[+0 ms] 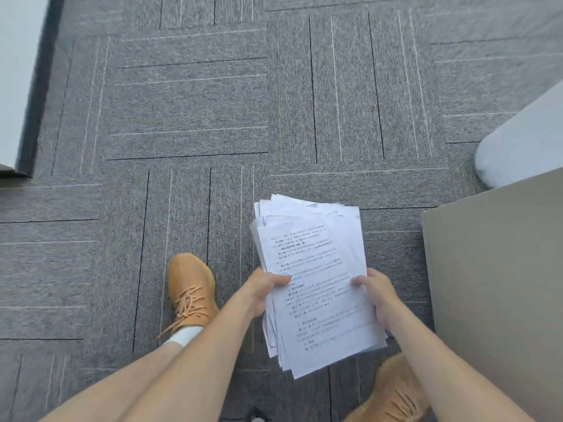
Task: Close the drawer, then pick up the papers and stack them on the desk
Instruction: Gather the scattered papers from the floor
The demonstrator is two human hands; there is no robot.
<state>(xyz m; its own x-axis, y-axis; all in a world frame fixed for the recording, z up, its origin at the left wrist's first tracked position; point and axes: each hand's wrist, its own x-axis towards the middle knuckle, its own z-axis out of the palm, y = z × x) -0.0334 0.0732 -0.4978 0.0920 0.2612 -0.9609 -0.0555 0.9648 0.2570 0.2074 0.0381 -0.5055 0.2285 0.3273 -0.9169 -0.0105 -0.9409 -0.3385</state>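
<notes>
Both hands grip the papers (pixel 316 284) over the carpet floor (pixel 189 117): left hand (pixel 265 289) and right hand (pixel 377 295), fingers clamped on opposite edges. Stack uneven, beside the bench (pixel 499 269).

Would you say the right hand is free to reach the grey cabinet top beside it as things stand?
Probably not freely: the right hand and the left hand both grip the papers. The cabinet top lies close, with nothing between.
</notes>
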